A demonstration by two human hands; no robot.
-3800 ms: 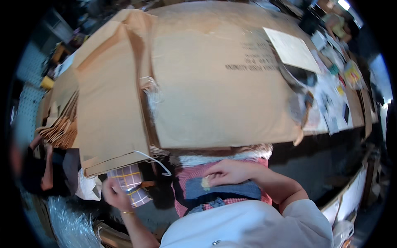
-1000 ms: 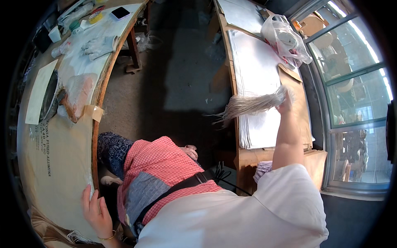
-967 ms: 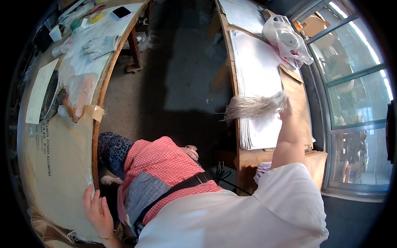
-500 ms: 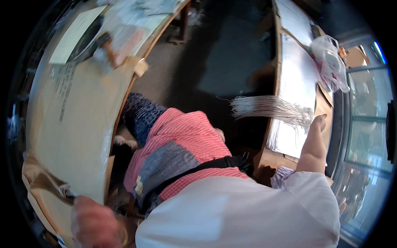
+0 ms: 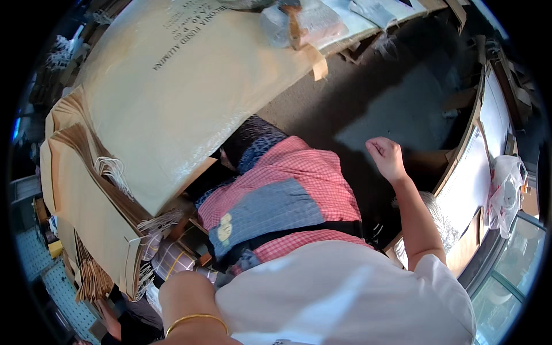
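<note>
My right hand (image 5: 386, 159) is held out over the dark floor, its fingers curled closed. Whatever is inside them, if anything, is hidden. Behind my right forearm, a bundle of white cords (image 5: 440, 221) rests on the right-hand table. My left hand (image 5: 187, 290), below a gold bangle, is low at the front left. Only its rounded back shows, and the fingers are out of sight. Nearest to it are a plaid cloth (image 5: 172, 256) and a stack of brown paper bags (image 5: 95, 190). White cord handles (image 5: 115, 172) stick out of the bags.
A table covered with brown paper (image 5: 190, 98) fills the left, with a plastic-wrapped item (image 5: 305, 26) at its far end. A white plastic bag (image 5: 506, 192) is beside the pale right-hand table (image 5: 474, 167). Another person's arm (image 5: 109, 319) shows at lower left.
My view has turned left, bringing in the bag stack. My right hand has come away from the cord bundle and closed. My left hand, blurred before, is now nearer my body.
</note>
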